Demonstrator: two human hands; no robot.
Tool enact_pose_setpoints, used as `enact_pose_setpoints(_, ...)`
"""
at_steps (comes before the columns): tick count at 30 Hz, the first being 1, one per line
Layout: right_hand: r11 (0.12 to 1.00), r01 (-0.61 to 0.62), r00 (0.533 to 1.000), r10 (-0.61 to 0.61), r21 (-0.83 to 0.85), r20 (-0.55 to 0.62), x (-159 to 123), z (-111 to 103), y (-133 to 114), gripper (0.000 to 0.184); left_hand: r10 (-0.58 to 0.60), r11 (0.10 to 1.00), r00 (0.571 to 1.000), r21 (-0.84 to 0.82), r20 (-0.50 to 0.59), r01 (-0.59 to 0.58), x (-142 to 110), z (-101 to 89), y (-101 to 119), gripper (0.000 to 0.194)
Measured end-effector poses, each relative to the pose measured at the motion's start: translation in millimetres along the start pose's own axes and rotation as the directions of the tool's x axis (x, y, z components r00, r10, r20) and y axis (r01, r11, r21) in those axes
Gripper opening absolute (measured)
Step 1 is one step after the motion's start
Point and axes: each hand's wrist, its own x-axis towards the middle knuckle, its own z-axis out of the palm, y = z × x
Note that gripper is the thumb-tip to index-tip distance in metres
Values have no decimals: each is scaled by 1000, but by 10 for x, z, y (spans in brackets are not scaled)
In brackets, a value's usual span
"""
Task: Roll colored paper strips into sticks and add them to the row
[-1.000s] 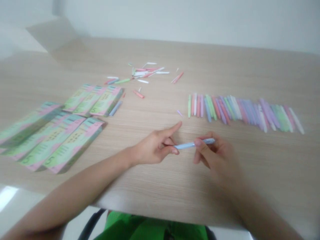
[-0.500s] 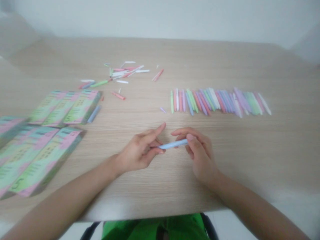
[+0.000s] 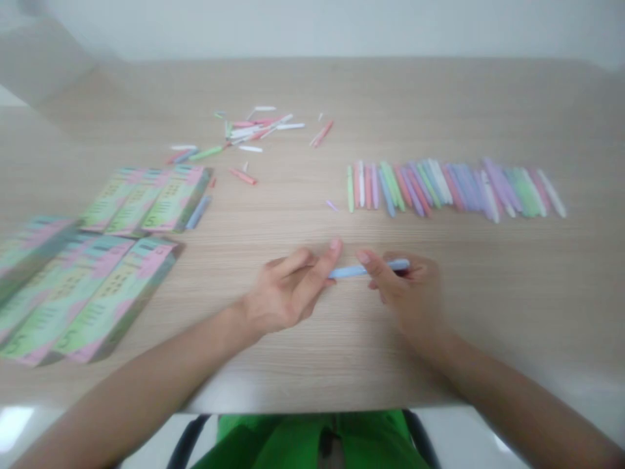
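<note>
A light blue pen [image 3: 349, 271] is held nearly level between my two hands, just above the table. At its left end, my left hand [image 3: 286, 290] grips it between thumb and fingers. My right hand [image 3: 415, 293] is closed around the other half, thumb on top and fingers behind; the right tip sticks out past the thumb. Beyond my hands to the right lies a row of pastel pens [image 3: 459, 185], side by side in pink, white, green, blue and purple. A small purple piece [image 3: 332, 205] rests left of that row.
Loose pen parts [image 3: 249, 132] in white, pink and green lie scattered at the back left. Several flat pink-and-green packs [image 3: 120, 296] stand in two rows on the left, beside a loose blue piece [image 3: 198, 213]. The table's front edge [image 3: 312, 412] is close to my body.
My right hand has shifted its hold inward along the pen, so the right tip now shows beyond the thumb. My left fingers have closed over the left end. The view has shifted slightly.
</note>
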Motion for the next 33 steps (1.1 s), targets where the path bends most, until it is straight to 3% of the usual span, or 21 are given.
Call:
enact_pose_setpoints(5,997,43,999,-42,60,-22,40,-56,16,60,-26,995,1000,-97,9,26,42,36,-14,71)
enact_pose_setpoints(12,983,175,982,-178,52,58,-67,-55,-34,26,24,997,999,-71,24,-22,16,15,-23,74)
enact_pose_setpoints(15,993,113,989,-116,36,96,-63,-53,-52,21,88,995,996,41,8,-88,-30,-14,-59,70)
enact_pose_setpoints(18,998,18,987,-27,59,159,-16,-51,-66,32,156,975,987,166,-23,-150,-68,-4,-88,68)
enact_pose_setpoints(21,978,-143,967,105,154,230,57,-34,-51,39,98,977,993,194,-69,-83,-54,37,-86,70)
enact_pose_setpoints(25,841,-344,924,224,416,311,143,34,41,34,-106,994,990,-14,-88,106,17,86,-88,69)
enact_pose_setpoints(27,801,-320,941,205,505,270,151,87,98,29,-169,975,984,-155,-58,158,39,103,-100,68)
enact_pose_setpoints(29,815,-222,973,153,536,171,127,140,136,27,-225,922,974,-320,8,215,45,119,-102,68)
enact_pose_setpoints(31,853,-130,991,106,505,78,84,183,142,27,-315,788,941,-519,123,331,44,136,-83,67)
enact_pose_setpoints(33,895,-90,995,97,438,7,40,206,122,32,-396,563,874,-678,281,473,43,148,-45,68)
